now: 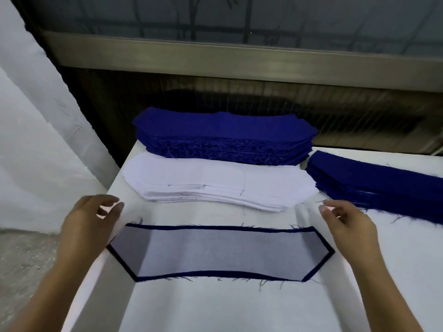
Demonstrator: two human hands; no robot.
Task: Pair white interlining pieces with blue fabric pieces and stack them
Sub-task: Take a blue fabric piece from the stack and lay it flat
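A white, see-through interlining piece (220,250) lies flat on a blue fabric piece (215,228), whose dark edge shows all around it. My left hand (91,224) hovers at the pair's left end with its fingers curled and apart, and its edge touches the left corner. My right hand (347,226) hovers just above the right end, fingers spread, holding nothing. Behind the pair sits a stack of white interlining pieces (215,183). Farther back is a tall stack of blue fabric pieces (223,137).
A second stack of blue pieces (374,183) lies at the right, with loose threads around it. The white table (239,307) ends at its left edge beside my left arm. A dark machine front and metal rail (239,58) run behind the table.
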